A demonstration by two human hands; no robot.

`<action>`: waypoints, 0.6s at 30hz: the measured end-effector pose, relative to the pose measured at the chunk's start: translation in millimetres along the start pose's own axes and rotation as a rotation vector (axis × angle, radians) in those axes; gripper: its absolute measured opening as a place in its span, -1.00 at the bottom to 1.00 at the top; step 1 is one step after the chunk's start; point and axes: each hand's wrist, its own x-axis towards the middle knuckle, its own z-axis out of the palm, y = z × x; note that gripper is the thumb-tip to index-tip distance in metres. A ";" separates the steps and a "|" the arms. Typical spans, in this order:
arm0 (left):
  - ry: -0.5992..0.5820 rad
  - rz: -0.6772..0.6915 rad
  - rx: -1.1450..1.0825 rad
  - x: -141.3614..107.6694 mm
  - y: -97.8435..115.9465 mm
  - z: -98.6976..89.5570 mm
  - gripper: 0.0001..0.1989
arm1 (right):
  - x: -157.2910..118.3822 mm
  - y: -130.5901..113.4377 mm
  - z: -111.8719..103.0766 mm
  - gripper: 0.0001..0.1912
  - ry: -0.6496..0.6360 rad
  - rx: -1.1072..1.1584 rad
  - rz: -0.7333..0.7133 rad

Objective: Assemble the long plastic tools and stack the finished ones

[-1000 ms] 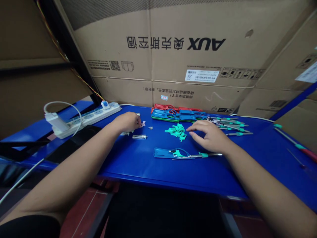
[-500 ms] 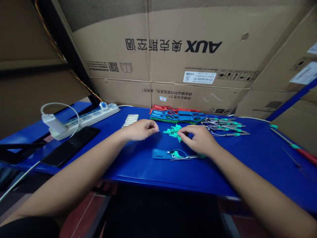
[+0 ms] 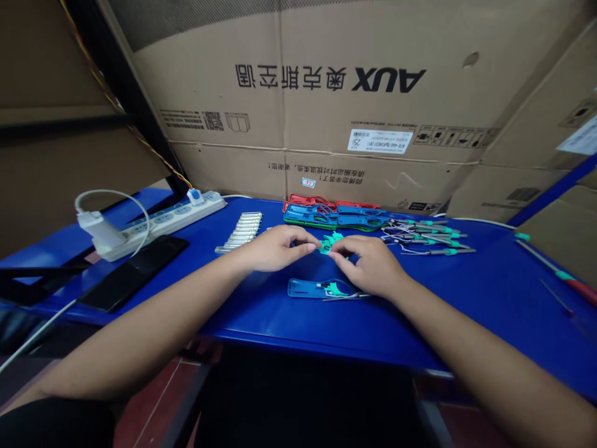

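My left hand [image 3: 285, 249] reaches in from the left, thumb and fingertips drawn close together; anything between them is too small to make out. Opposite it, my right hand [image 3: 372, 264] is closed in a pinch, its tips nearly meeting those of the left. What the right fingers hold is unclear. Just behind the fingertips lies a small pile of green plastic pieces [image 3: 333, 238], partly hidden by the right hand. Below the hands, a blue plastic half-shell [image 3: 299, 289] lies flat, with a green piece [image 3: 334, 288], wires and a thin metal rod at its right end.
Red, blue and green shells [image 3: 310, 214] are stacked at the back. Metal rods with green collars and wires [image 3: 433, 236] lie right of them. Silvery cylinders [image 3: 243, 229] line up at left, near a power strip [image 3: 163, 221] and black phone [image 3: 135, 270]. A red-handled tool [image 3: 578, 287] is far right.
My left hand has moved right, toward my right hand and the green pieces. My right hand has shifted slightly left and down. More of the silvery cylinders shows.
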 end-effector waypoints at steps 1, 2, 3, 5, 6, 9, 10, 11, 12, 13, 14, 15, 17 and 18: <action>0.020 0.035 0.149 -3.5 -4.6 -10.0 -0.73 | -0.9 1.7 -2.9 -0.88 0.011 0.001 -0.005; -0.009 0.026 0.280 -7.1 -10.1 -20.3 -0.73 | -1.9 3.5 -5.8 -0.88 0.020 0.007 -0.007; -0.037 -0.026 0.385 -10.5 -16.0 -30.1 -0.73 | -3.0 5.3 -8.7 -0.89 0.026 0.016 -0.008; -0.125 -0.148 0.480 -15.7 -27.8 -45.7 -0.64 | -5.0 8.3 -13.7 -0.90 0.039 0.035 -0.007; -0.169 -0.191 0.483 -17.1 -32.7 -50.5 -0.61 | -5.8 9.3 -15.6 -0.91 0.046 0.043 -0.009; -0.288 -0.277 0.485 -17.2 -40.1 -53.6 -0.68 | -6.5 10.0 -17.9 -0.91 0.050 0.053 -0.024; -0.303 -0.270 0.489 -16.3 -39.7 -51.5 -0.74 | -6.3 9.7 -17.7 -0.90 0.046 0.054 -0.029; -0.300 -0.237 0.488 -15.4 -38.0 -48.4 -0.80 | -6.1 9.3 -17.0 -0.90 0.042 0.054 -0.034; -0.284 -0.178 0.472 -14.5 -34.9 -44.3 -0.83 | -6.0 8.7 -16.0 -0.90 0.040 0.053 -0.039; -0.253 -0.102 0.435 -13.6 -30.8 -39.4 -0.84 | -6.0 8.0 -15.0 -0.90 0.041 0.052 -0.048; -0.209 -0.018 0.387 -12.8 -25.8 -33.7 -0.84 | -6.1 7.1 -13.9 -0.90 0.044 0.052 -0.060; -0.164 0.065 0.323 -12.2 -20.3 -27.3 -0.83 | -6.5 6.1 -13.0 -0.90 0.047 0.054 -0.076; -0.049 0.193 0.227 -11.2 -9.2 -13.2 -0.81 | -7.7 3.2 -11.8 -0.90 0.055 0.060 -0.116; 0.007 0.250 0.220 -10.7 -4.2 -6.0 -0.80 | -8.5 1.5 -11.6 -0.90 0.060 0.063 -0.136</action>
